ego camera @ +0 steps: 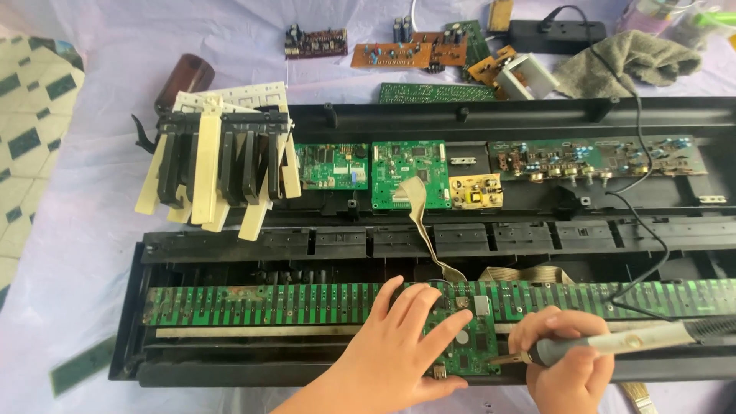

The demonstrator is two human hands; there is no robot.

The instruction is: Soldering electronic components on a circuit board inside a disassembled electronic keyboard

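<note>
Soldering iron (613, 343) sits clenched in the right hand (563, 360), fingers wrapped round its grey handle, its tip down on the lower right edge of the small green circuit board (460, 337). That board lies near the front of the opened black keyboard case (230, 245), over the long green contact strip (261, 303) that runs the width of the case. The left hand (399, 337) lies flat and spread, fingers released, pressing on the board's left half and the strip beside it; it grasps nothing.

A beige ribbon cable (418, 211) curls from the larger green board (410, 172) in the rear half of the case down to the small board, ending just beside the left fingertips. The iron's black cord (644, 230) loops across the case on the right. A stack of pulled white and black keys (218, 161) rests on the case's upper left corner. Behind the case, on the pale cloth (77, 253), lie loose orange boards (414, 52), a grey rag (629, 61) and a black power strip (556, 31).
</note>
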